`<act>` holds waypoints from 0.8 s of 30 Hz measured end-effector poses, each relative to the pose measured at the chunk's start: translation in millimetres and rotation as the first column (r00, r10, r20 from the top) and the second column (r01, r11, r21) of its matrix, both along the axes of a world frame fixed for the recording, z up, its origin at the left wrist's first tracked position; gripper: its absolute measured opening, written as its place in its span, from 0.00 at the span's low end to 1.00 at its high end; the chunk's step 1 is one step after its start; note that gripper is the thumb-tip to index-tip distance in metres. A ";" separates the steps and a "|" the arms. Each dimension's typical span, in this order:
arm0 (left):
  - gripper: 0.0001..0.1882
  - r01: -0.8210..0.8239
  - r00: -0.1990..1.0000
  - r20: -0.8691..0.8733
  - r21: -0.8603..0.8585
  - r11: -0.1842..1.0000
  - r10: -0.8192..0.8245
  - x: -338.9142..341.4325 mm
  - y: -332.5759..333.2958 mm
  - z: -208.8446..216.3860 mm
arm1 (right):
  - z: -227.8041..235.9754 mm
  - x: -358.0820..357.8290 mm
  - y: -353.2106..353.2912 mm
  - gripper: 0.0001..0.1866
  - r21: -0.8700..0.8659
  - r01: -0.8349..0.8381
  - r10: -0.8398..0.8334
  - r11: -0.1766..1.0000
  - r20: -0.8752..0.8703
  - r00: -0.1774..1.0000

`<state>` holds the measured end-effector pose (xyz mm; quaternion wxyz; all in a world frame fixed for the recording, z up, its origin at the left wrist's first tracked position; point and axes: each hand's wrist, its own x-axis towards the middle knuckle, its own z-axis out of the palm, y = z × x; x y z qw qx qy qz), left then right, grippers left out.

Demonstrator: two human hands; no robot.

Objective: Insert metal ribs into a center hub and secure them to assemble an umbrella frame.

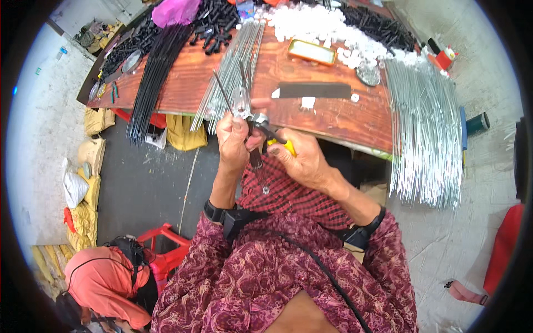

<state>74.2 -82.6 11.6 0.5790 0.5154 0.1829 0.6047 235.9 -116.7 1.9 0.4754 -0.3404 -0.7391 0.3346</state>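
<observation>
My left hand point(233, 136) is closed around a slim assembly of thin dark wires with a clear plastic piece point(241, 103). Some wire ends stick up above the fingers, and a dark lower part hangs beneath, with a small ring at its tip. My right hand point(304, 160) grips pliers point(286, 145) by their yellow handles. The pliers' metal head lies against the assembly beside my left fingers; whether its jaws bite on a wire cannot be made out. Both hands are above my lap, just off the table's near edge.
The wooden table point(272, 66) bears black rods point(161, 77), silver rods point(236, 69), more silver rods overhanging at right point(425, 133), white plastic pieces point(305, 25), black tubes point(216, 25), an orange-rimmed tray point(312, 51) and a dark strip point(313, 90). Another person point(105, 277) is at lower left.
</observation>
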 end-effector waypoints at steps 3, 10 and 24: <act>0.31 0.009 0.999 0.044 -0.026 1.000 -0.008 -4.1 2.5 -6.1 | 3.0 5.9 10.0 0.16 -0.064 -0.008 0.008 0.998 -0.009 1.000; 0.24 -0.221 0.973 -0.039 0.108 0.969 0.226 9.6 -6.3 12.9 | 62.9 42.6 18.3 0.19 -0.184 -0.108 0.156 0.977 0.269 0.951; 0.18 -0.411 0.828 -0.280 0.288 0.865 0.486 10.6 -9.9 4.7 | 107.6 54.5 12.8 0.22 -0.033 -0.109 0.107 0.994 0.589 0.801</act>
